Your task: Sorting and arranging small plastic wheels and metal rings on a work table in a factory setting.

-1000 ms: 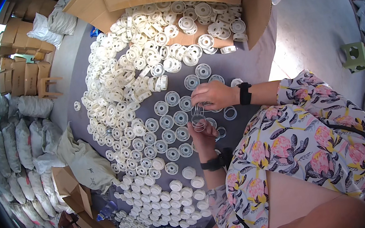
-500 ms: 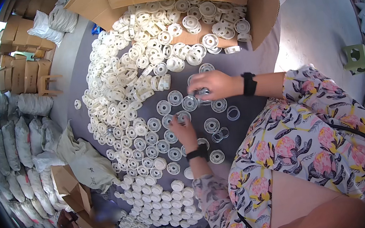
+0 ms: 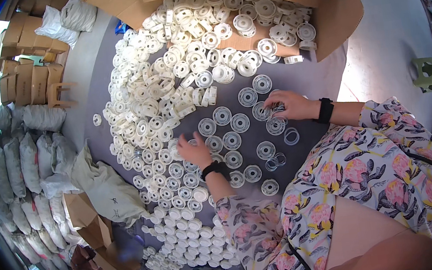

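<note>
Over the grey-covered table, my right hand [image 3: 289, 105] has its fingers curled round a few thin metal rings [image 3: 278, 107], just above a white spoked plastic wheel [image 3: 261, 111]. My left hand [image 3: 194, 152] is apart from it, fingers spread, over the edge of the packed wheels; it partly covers a wheel beneath. Between the hands, several wheels with shiny rims [image 3: 240, 123] lie flat in loose rows. Close to my body are a few loose rings [image 3: 291, 136], with more rings [image 3: 276, 161] beside another wheel [image 3: 266, 150].
A big heap of white wheels [image 3: 141, 98] covers the left and far side. An open cardboard box [image 3: 339, 17] lies beyond, wheels spilling out. White round caps [image 3: 190, 235] stand in rows at the near left. A cloth sack [image 3: 106, 189] and filled bags line the left.
My right hand has moved right, toward the wheels on that side, still with rings. My left hand has shifted left and its fingers have spread. The whole view has shifted slightly.
</note>
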`<state>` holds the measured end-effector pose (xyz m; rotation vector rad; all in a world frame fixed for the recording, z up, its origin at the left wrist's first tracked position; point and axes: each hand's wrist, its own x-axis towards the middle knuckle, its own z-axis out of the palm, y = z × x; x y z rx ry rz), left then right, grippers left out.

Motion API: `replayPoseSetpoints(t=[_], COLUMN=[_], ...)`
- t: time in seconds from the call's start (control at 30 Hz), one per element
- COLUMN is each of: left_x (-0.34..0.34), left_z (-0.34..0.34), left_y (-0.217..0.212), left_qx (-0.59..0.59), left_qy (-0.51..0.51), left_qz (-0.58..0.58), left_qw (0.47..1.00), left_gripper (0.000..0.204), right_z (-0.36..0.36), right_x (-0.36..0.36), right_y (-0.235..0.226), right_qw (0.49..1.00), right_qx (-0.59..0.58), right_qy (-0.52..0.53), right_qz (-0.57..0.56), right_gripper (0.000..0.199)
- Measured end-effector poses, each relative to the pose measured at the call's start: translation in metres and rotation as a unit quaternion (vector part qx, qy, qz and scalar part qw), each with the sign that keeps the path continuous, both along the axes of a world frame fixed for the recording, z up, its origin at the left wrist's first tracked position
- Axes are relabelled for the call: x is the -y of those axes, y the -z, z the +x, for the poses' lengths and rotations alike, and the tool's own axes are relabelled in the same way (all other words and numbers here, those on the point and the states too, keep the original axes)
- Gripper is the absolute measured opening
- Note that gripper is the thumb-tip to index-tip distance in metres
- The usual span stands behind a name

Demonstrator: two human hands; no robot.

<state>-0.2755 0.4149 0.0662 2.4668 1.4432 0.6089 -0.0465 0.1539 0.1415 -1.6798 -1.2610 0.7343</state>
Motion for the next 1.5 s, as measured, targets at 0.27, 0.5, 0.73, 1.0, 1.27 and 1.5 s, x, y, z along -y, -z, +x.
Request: replayPoseSetpoints(t=[0.27,0.5,0.73,1.0,1.27,1.5], left_x=[-0.029,0.060,0.166,0.191,0.183,0.183], left_z=[-0.045,-0.037,0.008,0.015,0.016,0.020], left_y=[-0.037,-0.035,-0.037,-0.009,0.015,-0.009], left_qx=[-0.130,0.381,0.289,0.285,0.201,0.104], left_qy=[-0.134,0.012,0.176,0.142,0.121,0.146], left_qz=[-0.105,-0.332,-0.243,-0.209,-0.199,-0.158], left_qw=[0.977,0.863,0.909,0.925,0.951,0.971], left_gripper=[0.061,0.050,0.050,0.045,0.036,0.043], right_z=[-0.015,-0.035,-0.036,-0.033,-0.029,-0.031], right_x=[-0.007,-0.033,-0.041,-0.017,-0.010,-0.010], right_y=[0.002,-0.004,-0.016,0.017,0.041,0.039], right_qw=[0.999,0.924,0.911,0.920,0.888,0.892], right_qx=[-0.002,-0.306,-0.273,-0.274,-0.346,-0.337], right_qy=[-0.019,0.029,-0.035,0.004,0.094,0.086], right_qz=[-0.050,-0.227,-0.308,-0.281,-0.289,-0.290], right_gripper=[0.033,0.039,0.043,0.034,0.042,0.040])
